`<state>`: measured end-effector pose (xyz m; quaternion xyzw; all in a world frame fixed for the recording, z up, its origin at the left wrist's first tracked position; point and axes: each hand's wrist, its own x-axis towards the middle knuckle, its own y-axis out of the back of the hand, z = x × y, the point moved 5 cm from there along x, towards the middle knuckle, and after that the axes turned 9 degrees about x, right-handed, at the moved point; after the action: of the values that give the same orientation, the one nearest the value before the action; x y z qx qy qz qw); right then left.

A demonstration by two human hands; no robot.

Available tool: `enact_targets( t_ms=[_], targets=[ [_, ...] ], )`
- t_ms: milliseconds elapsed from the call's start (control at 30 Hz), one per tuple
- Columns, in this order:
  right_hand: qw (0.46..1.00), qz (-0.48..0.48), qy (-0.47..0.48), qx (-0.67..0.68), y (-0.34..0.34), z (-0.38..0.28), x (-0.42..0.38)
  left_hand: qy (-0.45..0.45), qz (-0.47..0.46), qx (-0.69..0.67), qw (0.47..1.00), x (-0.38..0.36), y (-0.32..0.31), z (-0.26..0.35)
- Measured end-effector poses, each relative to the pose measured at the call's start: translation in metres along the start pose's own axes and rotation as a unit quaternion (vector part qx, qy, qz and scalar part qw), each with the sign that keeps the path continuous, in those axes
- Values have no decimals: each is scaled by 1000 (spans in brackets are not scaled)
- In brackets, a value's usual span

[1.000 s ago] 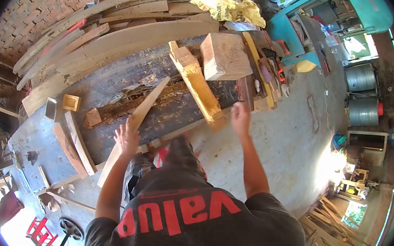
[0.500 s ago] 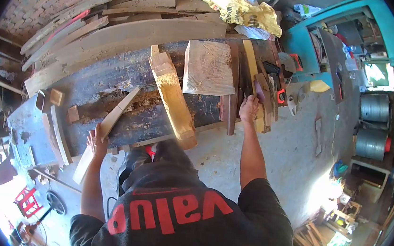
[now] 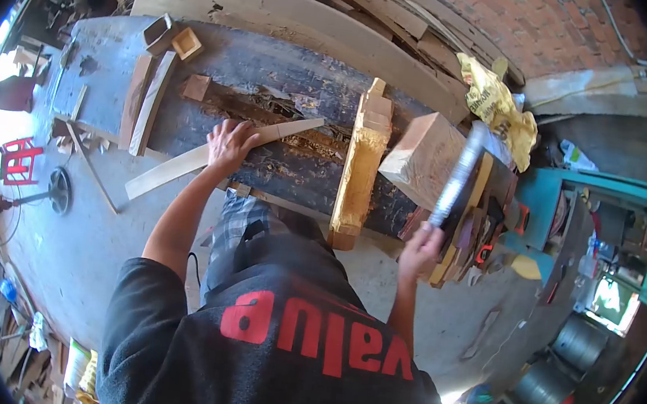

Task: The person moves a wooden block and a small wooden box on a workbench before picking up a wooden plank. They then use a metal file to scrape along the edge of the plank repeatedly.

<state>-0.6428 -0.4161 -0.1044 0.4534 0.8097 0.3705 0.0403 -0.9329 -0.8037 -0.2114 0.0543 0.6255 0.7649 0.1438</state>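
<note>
My left hand (image 3: 231, 148) lies across a pale, slightly curved wooden strip (image 3: 288, 128), fingers wrapped over its far edge and holding it against the dark workbench (image 3: 303, 87). One end of the strip sticks out past the bench's near edge. My right hand (image 3: 420, 252) is closed around the near end of a long, straight silvery tool (image 3: 458, 176), blurred by motion, its exact kind unclear. That tool is raised at a slant and overlaps a large wooden block (image 3: 419, 153) in this view. Between my hands a rough yellowish beam (image 3: 363, 155) lies across the bench.
Several narrow wood pieces and tools lie at the bench's right end, among them an orange tape measure (image 3: 484, 253). Two upright slats (image 3: 146, 103) and a small wooden box (image 3: 187, 44) are at left. Long planks (image 3: 301, 25) and a yellow sack (image 3: 497, 102) line the back.
My right hand has lifted the silvery tool from among the pieces at the right end. My left hand has moved farther onto the strip, which is now turned flatter across the bench. The view has rotated.
</note>
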Motion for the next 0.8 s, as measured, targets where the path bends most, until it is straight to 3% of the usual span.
enact_targets(
  t_ms=[100, 233, 333, 433, 567, 633, 800],
  targets=[
    [987, -152, 5, 54, -59, -58, -27, -9, 22, -26, 999, 19, -11, 17],
    [959, -267, 47, 78, -121, -118, -56, -10, -15, 3, 1000, 27, -18, 18],
    [929, -370, 3, 14, -155, -132, -74, -7, 37, 5, 999, 20, -19, 13],
    [928, -365, 75, 12, -180, -141, -88, -19, 93, -22, 995, 18, -13, 12],
    [923, -371, 95, -40, -206, -143, -98, 31, 21, -49, 998, 33, -16, 15],
    [920, -375, 94, -56, -210, -147, -100, 19, -64, 6, 998, 40, -19, 18],
    [902, -407, 62, -130, -205, -156, -101, 11, -22, 13, 1000, 28, -25, 20]
  ],
)
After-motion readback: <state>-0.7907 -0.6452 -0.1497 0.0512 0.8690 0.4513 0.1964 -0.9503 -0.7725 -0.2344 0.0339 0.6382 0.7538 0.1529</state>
